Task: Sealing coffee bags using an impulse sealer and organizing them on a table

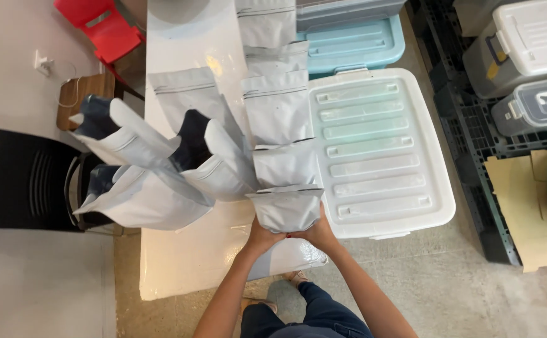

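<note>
Hands (289,236): two gripping one grey pouch (286,209); three pouches open.

Pouches (283,119) — pale silver-grey, matte; open ones (192,141) dark navy inside. Table (185,256) glossy white. Near bin lid (383,153) white, far bin (355,40) light blue. Chair (23,178) left — black; stool (101,25) far left red. Cardboard (527,206) right, tan. Trousers (314,313) dark blue.

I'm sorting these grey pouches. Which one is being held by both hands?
The pouch nearest the person, at the front end of the row; the left hand and right hand grip its bottom edge.
</note>
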